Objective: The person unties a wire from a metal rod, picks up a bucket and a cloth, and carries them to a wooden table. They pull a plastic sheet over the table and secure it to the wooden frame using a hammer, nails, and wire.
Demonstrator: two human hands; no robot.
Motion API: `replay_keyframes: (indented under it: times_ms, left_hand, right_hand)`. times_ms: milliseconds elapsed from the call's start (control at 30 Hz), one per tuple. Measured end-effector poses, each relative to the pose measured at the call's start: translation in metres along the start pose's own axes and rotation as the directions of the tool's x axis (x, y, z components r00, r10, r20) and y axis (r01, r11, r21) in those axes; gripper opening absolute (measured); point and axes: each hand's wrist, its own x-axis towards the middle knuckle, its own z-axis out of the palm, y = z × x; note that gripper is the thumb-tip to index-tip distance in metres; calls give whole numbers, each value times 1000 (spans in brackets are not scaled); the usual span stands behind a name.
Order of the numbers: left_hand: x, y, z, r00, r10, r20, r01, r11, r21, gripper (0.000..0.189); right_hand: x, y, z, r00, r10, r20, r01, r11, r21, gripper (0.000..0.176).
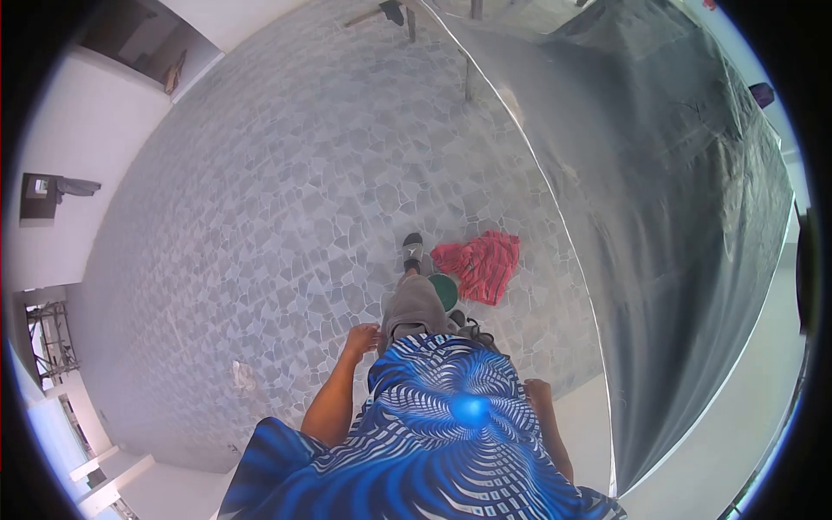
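Observation:
My left hand hangs beside the grey shorts, its fingers loosely apart and nothing seen in them. On the other side, my right hand is down against the blue patterned shirt; its fingers are mostly hidden. One foot in a dark sandal is stretched forward on the floor. A red striped cloth lies crumpled ahead and to the right of that foot. Between the cloth and my leg is a round green object, partly covered by the leg. Neither hand touches the cloth.
Grey stone-patterned flooring spreads ahead and to the left. A large dark plastic sheet hangs along the right side, its pale edge near the floor. White walls with openings stand at the left. Wooden legs show far ahead.

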Motion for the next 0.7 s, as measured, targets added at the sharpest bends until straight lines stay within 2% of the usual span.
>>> replay_keyframes:
  times_ms: [67,133,200,367,467,533,567,633,700]
  left_hand:
    - [12,14,-9,996,-82,25,82,997,13,32]
    - [26,33,-17,990,-126,61,123,991,49,30]
    - [52,52,-28,994,-93,51,90,994,63,30]
    - [117,128,-47,996,38,81,-42,997,59,31]
    - [161,158,-49,988,126,94,-135,986,93,31]
    - [197,143,-51,978,181,105,-194,973,128,31]
    - [209,131,-50,981,165,102,-178,975,134,30]
    - [231,102,-42,985,142,95,-154,978,143,29]
    - [262,48,-32,978,174,116,-200,942,270,26]
  right_hand:
    - [-7,-11,5,999,-45,-24,45,999,1,29]
    - [-7,-40,2,993,89,-77,-80,991,104,30]
    - [-14,-126,20,925,361,-120,-313,901,299,30]
    - [27,-233,44,974,210,-81,-184,950,251,30]
    - [56,-332,75,975,181,-130,-177,983,35,31]
    - [87,-367,89,991,85,-102,-90,995,-44,32]
    - [101,-381,98,996,41,-82,-48,996,-81,33]
    - [134,-407,117,998,48,-39,-52,989,-139,33]
    - [169,-417,136,998,69,-1,-68,976,-207,32]
